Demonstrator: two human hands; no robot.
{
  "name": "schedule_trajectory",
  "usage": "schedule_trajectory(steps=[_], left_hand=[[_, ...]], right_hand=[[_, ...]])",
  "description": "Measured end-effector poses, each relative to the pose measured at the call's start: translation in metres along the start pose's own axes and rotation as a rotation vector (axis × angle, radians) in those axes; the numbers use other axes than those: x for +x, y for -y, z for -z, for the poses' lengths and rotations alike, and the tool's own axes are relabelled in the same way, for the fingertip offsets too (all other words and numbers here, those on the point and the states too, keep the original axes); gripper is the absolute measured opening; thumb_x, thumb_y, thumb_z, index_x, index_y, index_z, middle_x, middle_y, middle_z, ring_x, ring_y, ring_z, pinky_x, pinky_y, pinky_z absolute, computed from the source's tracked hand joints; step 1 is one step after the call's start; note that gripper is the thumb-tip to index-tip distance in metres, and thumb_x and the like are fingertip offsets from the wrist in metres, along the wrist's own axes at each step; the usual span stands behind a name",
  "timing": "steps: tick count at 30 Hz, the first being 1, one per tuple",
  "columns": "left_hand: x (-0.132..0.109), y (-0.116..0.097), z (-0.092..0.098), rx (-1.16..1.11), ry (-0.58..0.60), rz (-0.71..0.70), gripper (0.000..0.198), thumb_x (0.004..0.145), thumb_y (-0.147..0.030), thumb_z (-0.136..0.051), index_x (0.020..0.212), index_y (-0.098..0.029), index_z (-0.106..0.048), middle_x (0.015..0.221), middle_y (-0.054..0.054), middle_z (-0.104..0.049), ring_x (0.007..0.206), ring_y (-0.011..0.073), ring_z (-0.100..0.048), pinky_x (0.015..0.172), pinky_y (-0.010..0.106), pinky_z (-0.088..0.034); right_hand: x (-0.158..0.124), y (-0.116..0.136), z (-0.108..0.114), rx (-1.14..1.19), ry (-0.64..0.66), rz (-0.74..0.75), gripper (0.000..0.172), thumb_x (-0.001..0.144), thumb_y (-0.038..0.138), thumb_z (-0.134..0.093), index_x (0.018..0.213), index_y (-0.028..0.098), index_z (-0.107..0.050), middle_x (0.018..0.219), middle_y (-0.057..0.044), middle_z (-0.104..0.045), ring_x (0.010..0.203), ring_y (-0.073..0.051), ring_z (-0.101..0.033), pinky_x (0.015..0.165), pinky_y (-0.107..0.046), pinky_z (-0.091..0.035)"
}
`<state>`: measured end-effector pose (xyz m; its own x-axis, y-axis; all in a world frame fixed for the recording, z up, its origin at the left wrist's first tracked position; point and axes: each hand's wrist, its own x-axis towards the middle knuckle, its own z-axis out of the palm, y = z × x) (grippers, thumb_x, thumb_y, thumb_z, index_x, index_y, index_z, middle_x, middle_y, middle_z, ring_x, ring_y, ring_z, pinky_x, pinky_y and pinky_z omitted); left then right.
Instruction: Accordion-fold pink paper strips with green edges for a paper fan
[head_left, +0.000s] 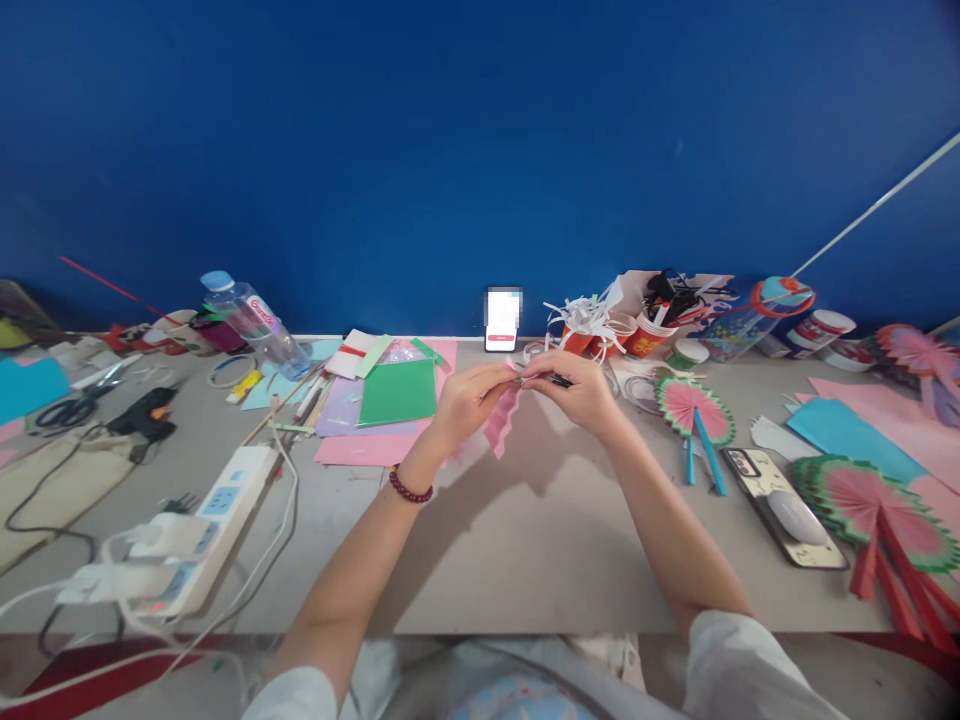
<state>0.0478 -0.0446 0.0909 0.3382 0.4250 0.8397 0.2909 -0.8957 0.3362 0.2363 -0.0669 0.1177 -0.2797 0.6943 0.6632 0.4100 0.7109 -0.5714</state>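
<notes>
Above the middle of the grey table, my left hand pinches the top of a pink accordion-folded paper strip, which hangs down between my hands. My right hand is closed at the same top end, fingers pinched on the paper, with a thin dark tool sticking out past the fingers. A dark red bead bracelet circles my left wrist. Both hands are held above the table surface.
Sheets of green and pink paper lie behind my left hand. A power strip with cables, a black glue gun, scissors and a water bottle sit left. Finished paper fans, a phone and red cups sit right.
</notes>
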Motion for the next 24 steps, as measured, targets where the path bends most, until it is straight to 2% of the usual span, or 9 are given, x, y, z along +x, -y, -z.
schedule_trajectory(steps=[7,15,24], left_hand=[[0.0014,-0.0025,0.0006,-0.02,-0.011,0.016,0.013,0.087,-0.016,-0.057,0.092,-0.018,-0.069,0.088,0.005,-0.074,0.082,0.0148,-0.07,0.073,0.027,-0.058],[0.0006,-0.0051,-0.0001,-0.033,-0.03,0.029,0.01,0.084,-0.019,-0.062,0.09,-0.018,-0.07,0.089,0.005,-0.074,0.082,0.0154,-0.07,0.075,0.028,-0.059],[0.0006,-0.0061,-0.0012,0.028,-0.066,0.02,0.011,0.085,-0.02,-0.06,0.088,-0.018,-0.07,0.084,0.005,-0.074,0.078,0.0149,-0.07,0.072,0.026,-0.058]], right_hand=[[-0.001,-0.0021,-0.0008,0.011,-0.007,0.048,0.008,0.083,0.028,-0.064,0.086,0.022,-0.069,0.085,-0.005,-0.072,0.082,-0.018,-0.067,0.075,-0.032,-0.054],[-0.0008,-0.0023,-0.0016,0.031,0.009,-0.047,0.017,0.084,0.039,-0.062,0.083,0.023,-0.07,0.085,-0.006,-0.072,0.082,-0.02,-0.067,0.076,-0.036,-0.054],[-0.0026,-0.0052,-0.0096,0.05,-0.056,-0.031,0.013,0.084,0.033,-0.063,0.083,0.022,-0.068,0.083,-0.005,-0.072,0.08,-0.018,-0.066,0.072,-0.032,-0.053]])
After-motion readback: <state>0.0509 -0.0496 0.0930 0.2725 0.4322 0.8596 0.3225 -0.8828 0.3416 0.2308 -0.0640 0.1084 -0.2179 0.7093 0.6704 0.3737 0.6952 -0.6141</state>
